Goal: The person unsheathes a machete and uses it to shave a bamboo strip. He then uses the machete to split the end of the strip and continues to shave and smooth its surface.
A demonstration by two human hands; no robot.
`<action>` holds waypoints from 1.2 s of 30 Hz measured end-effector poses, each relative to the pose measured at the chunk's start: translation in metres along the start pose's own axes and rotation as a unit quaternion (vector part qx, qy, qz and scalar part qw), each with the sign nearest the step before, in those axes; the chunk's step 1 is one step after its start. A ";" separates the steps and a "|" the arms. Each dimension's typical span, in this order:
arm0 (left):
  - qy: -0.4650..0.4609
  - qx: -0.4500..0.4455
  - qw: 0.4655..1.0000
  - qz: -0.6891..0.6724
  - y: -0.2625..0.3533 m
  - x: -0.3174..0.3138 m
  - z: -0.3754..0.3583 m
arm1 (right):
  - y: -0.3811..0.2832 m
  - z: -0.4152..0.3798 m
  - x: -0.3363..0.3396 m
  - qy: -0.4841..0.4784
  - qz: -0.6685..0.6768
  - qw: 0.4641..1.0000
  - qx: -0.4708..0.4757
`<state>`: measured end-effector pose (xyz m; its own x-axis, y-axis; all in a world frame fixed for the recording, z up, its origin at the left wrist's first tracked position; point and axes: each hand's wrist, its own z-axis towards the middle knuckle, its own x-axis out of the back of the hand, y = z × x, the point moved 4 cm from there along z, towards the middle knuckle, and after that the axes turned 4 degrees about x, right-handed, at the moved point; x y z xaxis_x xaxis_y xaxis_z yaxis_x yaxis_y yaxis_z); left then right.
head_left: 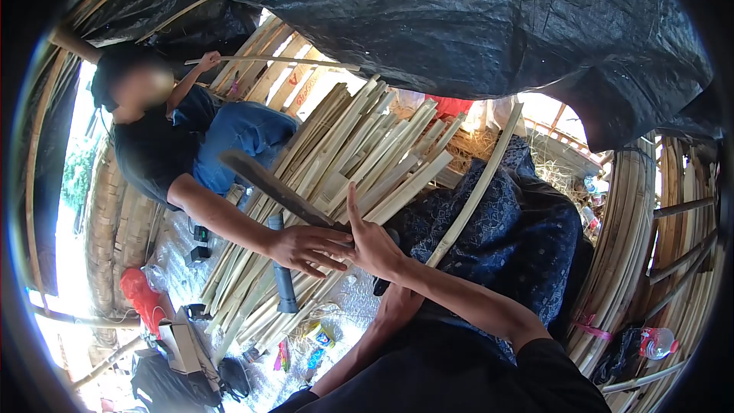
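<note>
We see the long dark blade [279,191] angled over the middle of the scene, its near end meeting our right hand [375,248]. The index finger sticks up straight and the other fingers bend; we cannot tell whether they grip a handle. A co-worker's hand [310,248], fingers spread, reaches in beside it. Our left hand [399,304] is partly hidden under our right forearm, so its hold is unclear. We judge the blade stiff and fairly heavy, best taken by the handle, away from the edge. Around it lie pale, flat, split strips [329,153]; on the right, soft patterned blue cloth [527,222]; beyond, wrinkled, glossy black sheeting [459,23].
</note>
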<state>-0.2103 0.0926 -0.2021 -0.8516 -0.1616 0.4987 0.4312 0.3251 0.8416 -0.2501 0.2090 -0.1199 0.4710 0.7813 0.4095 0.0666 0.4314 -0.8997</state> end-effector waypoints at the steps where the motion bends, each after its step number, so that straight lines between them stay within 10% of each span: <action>1: -0.005 0.000 1.000 -0.004 -0.008 -0.003 0.000 | 0.000 -0.001 -0.002 -0.009 0.023 1.000 0.004; 11: -0.014 -0.018 0.999 -0.023 -0.003 -0.003 0.005 | -0.030 0.024 0.008 0.069 0.103 0.989 0.083; 16: 0.061 0.011 0.996 0.059 -0.004 0.001 0.001 | -0.009 0.003 0.078 0.247 -0.146 0.944 0.163; 22: 0.003 0.157 0.986 0.056 0.031 0.020 0.017 | 0.076 -0.088 0.176 0.356 -0.150 0.922 -0.009; 36: 0.030 -0.007 0.991 0.133 0.038 -0.004 0.050 | 0.218 -0.268 0.265 0.564 -0.001 0.819 -0.106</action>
<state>-0.2057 0.1524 -0.1827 -0.6881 -0.1278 0.7143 0.6422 0.3509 0.6815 0.1252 0.3893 -0.2483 0.9759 -0.1836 0.1181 0.1627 0.2514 -0.9541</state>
